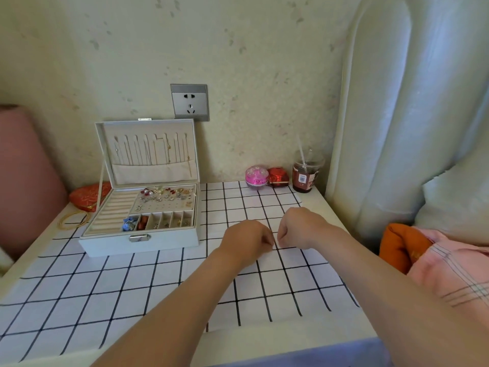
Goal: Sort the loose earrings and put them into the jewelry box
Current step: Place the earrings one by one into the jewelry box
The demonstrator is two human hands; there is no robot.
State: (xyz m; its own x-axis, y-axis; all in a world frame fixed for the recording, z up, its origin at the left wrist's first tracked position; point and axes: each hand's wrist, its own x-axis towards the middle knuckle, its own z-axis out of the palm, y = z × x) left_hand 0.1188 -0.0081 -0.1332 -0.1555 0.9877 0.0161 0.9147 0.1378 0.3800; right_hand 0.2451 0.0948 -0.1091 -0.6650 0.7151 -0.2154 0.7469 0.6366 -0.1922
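Observation:
A white jewelry box (137,246) stands open at the left of the table, its lid upright with several necklaces hanging inside. Many earrings (166,194) sit on the perforated panel at the box's back right, and small compartments (164,221) along the front hold more pieces. My left hand (247,238) and my right hand (299,227) hover to the right of the box, both curled, fingertips almost meeting over the checked cloth. Whatever lies between the fingertips is too small to make out.
A white cloth with black grid lines (158,282) covers the table. At the back right stand a pink round jar (256,177), a red jar (277,176) and a cup with a straw (305,173). A red pouch (88,196) and gold bangles (72,219) lie left of the box.

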